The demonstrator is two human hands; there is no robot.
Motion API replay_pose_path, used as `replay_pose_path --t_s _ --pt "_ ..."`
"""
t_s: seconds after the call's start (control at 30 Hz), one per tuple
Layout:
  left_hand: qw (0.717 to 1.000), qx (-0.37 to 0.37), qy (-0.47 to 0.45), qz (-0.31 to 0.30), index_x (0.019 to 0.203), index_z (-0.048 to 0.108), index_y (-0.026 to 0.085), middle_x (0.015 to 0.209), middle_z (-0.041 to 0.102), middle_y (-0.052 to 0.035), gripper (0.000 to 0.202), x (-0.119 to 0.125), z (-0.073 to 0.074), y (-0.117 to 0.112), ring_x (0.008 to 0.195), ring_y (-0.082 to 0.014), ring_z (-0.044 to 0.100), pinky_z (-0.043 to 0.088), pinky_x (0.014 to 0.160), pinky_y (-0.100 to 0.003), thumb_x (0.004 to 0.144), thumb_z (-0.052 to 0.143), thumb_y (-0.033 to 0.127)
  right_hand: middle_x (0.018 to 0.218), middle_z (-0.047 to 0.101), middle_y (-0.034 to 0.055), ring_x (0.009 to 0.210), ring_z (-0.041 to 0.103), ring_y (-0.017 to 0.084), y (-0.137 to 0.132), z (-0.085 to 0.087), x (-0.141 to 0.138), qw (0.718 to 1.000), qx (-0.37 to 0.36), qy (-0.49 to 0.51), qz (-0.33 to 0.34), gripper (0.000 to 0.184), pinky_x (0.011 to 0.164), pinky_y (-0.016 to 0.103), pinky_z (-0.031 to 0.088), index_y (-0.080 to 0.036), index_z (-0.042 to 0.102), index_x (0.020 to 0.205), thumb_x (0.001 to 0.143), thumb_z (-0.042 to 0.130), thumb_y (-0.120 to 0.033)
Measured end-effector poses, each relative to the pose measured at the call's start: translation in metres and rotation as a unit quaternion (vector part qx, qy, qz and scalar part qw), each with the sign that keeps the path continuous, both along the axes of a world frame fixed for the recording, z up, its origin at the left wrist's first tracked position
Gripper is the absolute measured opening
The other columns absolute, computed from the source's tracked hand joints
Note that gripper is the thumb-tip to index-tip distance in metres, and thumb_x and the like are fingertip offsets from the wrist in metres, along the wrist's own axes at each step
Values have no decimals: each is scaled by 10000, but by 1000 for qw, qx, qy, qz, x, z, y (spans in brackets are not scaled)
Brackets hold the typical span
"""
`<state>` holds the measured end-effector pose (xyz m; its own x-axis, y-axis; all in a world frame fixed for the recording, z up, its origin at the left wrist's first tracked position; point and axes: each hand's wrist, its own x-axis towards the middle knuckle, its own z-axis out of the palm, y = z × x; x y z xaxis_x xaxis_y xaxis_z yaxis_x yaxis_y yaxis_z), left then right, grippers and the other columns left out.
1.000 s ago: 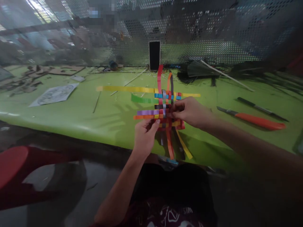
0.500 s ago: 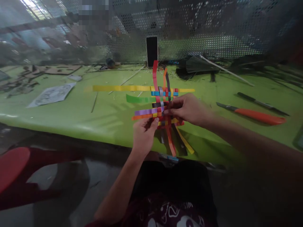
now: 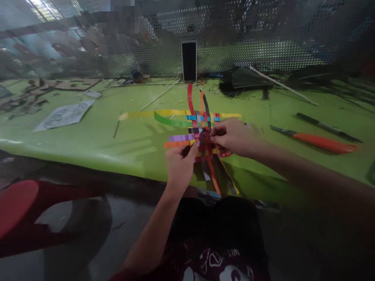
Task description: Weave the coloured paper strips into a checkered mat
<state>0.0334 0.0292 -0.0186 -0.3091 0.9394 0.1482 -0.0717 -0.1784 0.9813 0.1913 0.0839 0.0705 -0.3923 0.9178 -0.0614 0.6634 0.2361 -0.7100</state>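
Observation:
Both my hands work on a small mat of woven coloured strips [image 3: 200, 124], held above the green table. My left hand [image 3: 181, 158] pinches its lower left edge, thumb on top, close to an orange strip [image 3: 175, 144] and a purple strip [image 3: 181, 137]. On the right side, my right hand [image 3: 230, 134] is closed with thumb and fingertips together at the weave; the exact strip between them is hard to make out. A long yellow strip [image 3: 146, 113] and a green strip [image 3: 166, 120] stick out to the left. Red, orange and black ends point away from me; several ends hang toward me.
On the green table [image 3: 88, 144], an orange-handled knife [image 3: 322, 142] and a dark-handled knife [image 3: 328, 127] lie at right. A phone [image 3: 189, 61] stands upright at the back. A printed sheet [image 3: 65, 116] and cardboard scraps [image 3: 38, 91] lie left. A red stool [image 3: 20, 207] stands below.
The woven mat has tilted and shifted slightly, its upper ends coming lower in view. My right hand has moved a little down and right, its fingertips drawing away from the left thumb.

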Motion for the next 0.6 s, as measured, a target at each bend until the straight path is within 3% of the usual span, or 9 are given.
replay_pose_path --t_s 0.13,0.33,0.5,0.6 --pt "996 48 73 19 747 770 199 710 721 0 179 1 2 -5 779 -177 697 583 735 -280 880 731 312 471 529 2 472 448 115 -1 4 0 1000 13 -13 16 240 461 294 325 -183 592 518 744 647 -123" --pt "996 50 53 -48 897 810 211 902 793 -29 121 2 9 -8 853 -197 731 616 789 -314 881 738 307 533 572 -10 502 464 123 -3 2 0 999 6 13 39 175 515 303 345 -170 707 690 763 585 -70" --pt "998 47 27 -42 950 808 213 922 795 -27 139 1 6 -7 867 -189 740 621 840 -324 878 739 309 634 616 14 568 485 140 -7 -3 -2 988 135 -44 65 176 577 310 321 -191 596 666 780 560 -62" --pt "999 47 3 -27 955 807 211 945 796 -31 134 1 0 -5 934 -201 739 616 841 -320 865 745 288 713 649 51 621 511 176 -11 -4 -2 973 198 -100 68 126 606 326 305 -191 624 794 825 550 -94"
